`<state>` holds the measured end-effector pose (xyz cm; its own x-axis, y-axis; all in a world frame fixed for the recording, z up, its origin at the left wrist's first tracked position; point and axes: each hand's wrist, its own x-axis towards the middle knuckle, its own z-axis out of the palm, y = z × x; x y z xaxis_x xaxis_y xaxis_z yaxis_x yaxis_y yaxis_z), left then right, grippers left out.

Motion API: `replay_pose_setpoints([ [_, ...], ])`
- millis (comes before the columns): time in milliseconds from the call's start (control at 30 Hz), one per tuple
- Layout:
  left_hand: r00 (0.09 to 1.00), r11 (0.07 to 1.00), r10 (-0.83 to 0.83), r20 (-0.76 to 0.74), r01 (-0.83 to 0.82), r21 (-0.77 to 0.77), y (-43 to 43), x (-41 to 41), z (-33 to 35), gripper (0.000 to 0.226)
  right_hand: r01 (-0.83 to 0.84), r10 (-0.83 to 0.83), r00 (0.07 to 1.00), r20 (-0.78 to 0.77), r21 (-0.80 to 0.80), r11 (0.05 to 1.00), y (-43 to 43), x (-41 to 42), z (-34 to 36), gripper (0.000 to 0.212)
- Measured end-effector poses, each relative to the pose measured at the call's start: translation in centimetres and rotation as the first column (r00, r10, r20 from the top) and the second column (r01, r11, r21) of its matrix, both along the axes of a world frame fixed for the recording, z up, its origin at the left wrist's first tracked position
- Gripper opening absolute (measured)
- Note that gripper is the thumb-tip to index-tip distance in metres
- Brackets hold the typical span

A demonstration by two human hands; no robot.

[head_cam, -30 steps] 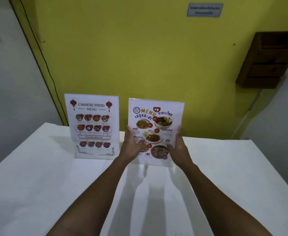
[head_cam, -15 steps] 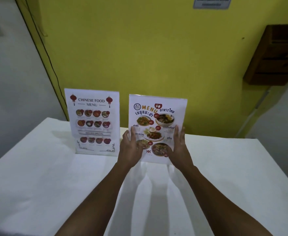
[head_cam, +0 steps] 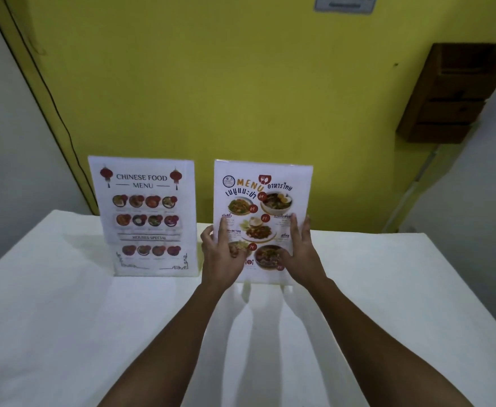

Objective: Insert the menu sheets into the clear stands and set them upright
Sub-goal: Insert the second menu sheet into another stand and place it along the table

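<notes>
Two clear stands with menu sheets in them stand upright side by side near the far edge of the white table [head_cam: 64,318]. The left stand holds the Chinese food menu [head_cam: 142,215] and nothing touches it. The right stand holds the Thai menu [head_cam: 262,201]. My left hand [head_cam: 221,257] and my right hand [head_cam: 299,254] are in front of its lower half. Their fingers are spread and stretched upward and are not wrapped round its edges. The hands hide the stand's lower corners. I cannot tell whether the fingertips still touch its face.
A yellow wall rises right behind the table. A brown wooden box [head_cam: 452,92] hangs on it at the upper right. A small sign [head_cam: 345,2] is at the top. A black cable [head_cam: 55,113] runs down the wall's left edge.
One second ago both hands gripped the side edges of the Thai menu stand. The fingers have since straightened and spread, and the stand now rests upright on the table.
</notes>
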<state>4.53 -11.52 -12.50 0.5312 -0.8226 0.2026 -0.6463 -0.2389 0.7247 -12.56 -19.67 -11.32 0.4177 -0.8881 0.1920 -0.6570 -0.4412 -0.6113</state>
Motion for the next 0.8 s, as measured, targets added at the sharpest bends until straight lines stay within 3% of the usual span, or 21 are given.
replay_pose_setpoints([
  [533,0.998,0.999,0.030,-0.054,-0.032,-0.030,-0.7,0.4,0.8,0.094,0.048,-0.043,0.990,0.136,-0.028,0.998,-0.1,1.0,0.3,0.086],
  [800,0.995,0.996,0.085,0.046,-0.086,0.020,-1.9,-3.2,2.0,0.094,0.065,-0.066,0.985,0.158,0.013,0.998,-1.7,-2.0,1.6,0.082],
])
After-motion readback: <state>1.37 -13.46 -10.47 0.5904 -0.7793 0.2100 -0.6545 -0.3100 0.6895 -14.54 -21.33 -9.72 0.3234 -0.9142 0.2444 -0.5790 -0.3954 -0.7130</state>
